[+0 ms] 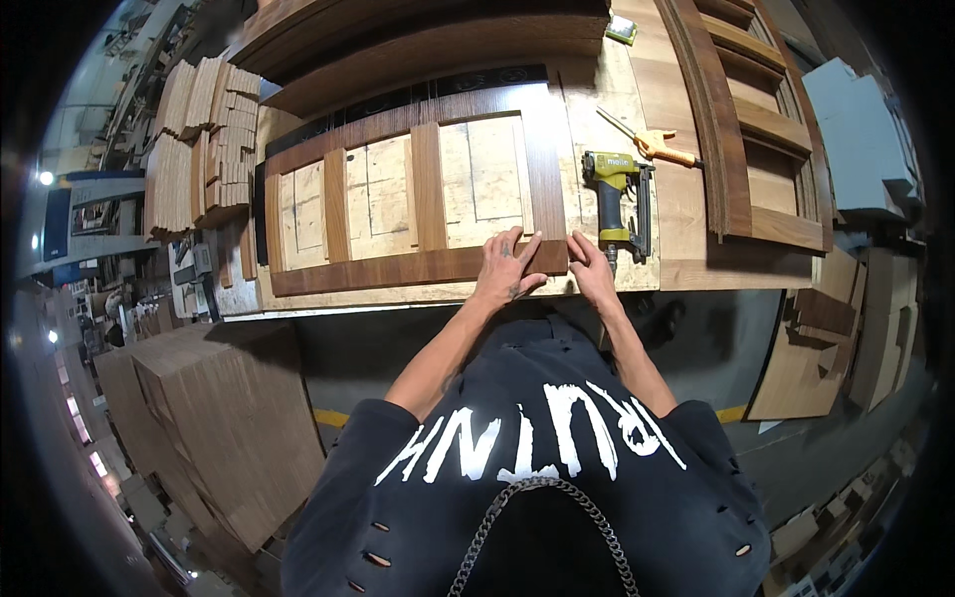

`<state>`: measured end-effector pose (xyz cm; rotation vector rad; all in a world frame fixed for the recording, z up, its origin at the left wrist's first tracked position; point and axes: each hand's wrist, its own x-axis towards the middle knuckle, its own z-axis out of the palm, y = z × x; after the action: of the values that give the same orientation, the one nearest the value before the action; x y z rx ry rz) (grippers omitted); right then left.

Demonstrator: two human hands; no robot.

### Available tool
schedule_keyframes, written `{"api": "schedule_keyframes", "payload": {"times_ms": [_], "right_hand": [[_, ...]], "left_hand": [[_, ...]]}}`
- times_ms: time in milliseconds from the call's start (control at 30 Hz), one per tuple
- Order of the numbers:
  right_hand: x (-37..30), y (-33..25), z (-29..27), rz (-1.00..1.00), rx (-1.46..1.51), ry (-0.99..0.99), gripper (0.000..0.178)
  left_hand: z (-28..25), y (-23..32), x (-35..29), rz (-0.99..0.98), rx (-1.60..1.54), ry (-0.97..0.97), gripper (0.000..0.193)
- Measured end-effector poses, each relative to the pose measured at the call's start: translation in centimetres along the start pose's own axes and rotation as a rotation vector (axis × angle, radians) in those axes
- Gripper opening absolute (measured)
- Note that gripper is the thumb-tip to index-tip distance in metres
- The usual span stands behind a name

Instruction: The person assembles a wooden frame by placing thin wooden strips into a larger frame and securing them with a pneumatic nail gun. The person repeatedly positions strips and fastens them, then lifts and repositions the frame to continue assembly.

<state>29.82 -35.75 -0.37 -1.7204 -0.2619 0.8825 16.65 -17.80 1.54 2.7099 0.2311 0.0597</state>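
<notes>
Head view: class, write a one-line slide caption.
Both hands, left hand and right hand, press a wooden frame's corner beside a nail gun.

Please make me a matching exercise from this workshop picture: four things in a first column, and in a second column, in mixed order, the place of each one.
Things
1. left hand
2. right hand
3. nail gun
4. stacked wood strips

Places
A. on the workbench, just right of the wooden frame
B. at the far left end of the bench
C. flat on the frame's lower right corner
D. at the frame's right edge, near the nail gun's tip

Pairs: 1-C, 2-D, 3-A, 4-B
</notes>
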Motion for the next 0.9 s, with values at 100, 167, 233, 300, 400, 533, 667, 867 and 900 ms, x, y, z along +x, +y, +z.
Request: {"api": "schedule_keyframes", "payload": {"times_ms": [100, 167, 233, 300, 400, 533, 667, 867, 900], "right_hand": [[0.7, 0.9, -0.4, -0.001, 0.007, -0.045, 0.073], [1.1, 0.7, -0.8, 0.011, 0.01, -0.078, 0.077], [1.0, 0.6, -0.8, 0.022, 0.042, -0.105, 0.077], [0.8, 0.1, -1.1, 0.018, 0.057, -0.126, 0.077], [0.5, -1.1, -1.7, 0.084, 0.16, -0.18, 0.079], [0.0, 0.0, -1.9, -0.02, 0.198, -0.202, 0.08], [-0.6, 0.6, -1.8, -0.09, 0.114, -0.232, 0.08], [-0.2, -1.1, -2.3, 0.015, 0.108, -0.277, 0.076], [-0.2, -1.1, -2.4, 0.018, 0.124, -0.281, 0.075]], "left_hand": [[0.5, 0.1, -0.1, 0.012, 0.043, 0.044, 0.084], [1.1, 0.0, 0.0, 0.035, 0.033, 0.087, 0.084], [1.4, -0.2, -0.1, 0.049, 0.039, 0.112, 0.083], [1.7, -0.1, -0.3, 0.056, 0.051, 0.118, 0.081], [1.7, -0.2, -0.3, 0.073, 0.108, 0.121, 0.078], [1.8, 0.0, -0.3, 0.051, 0.13, 0.091, 0.079], [1.7, -0.1, -0.4, 0.059, 0.132, 0.107, 0.082], [1.5, 0.1, -0.5, 0.059, 0.096, 0.129, 0.082], [1.6, 0.1, -0.5, 0.062, 0.089, 0.128, 0.081]]}}
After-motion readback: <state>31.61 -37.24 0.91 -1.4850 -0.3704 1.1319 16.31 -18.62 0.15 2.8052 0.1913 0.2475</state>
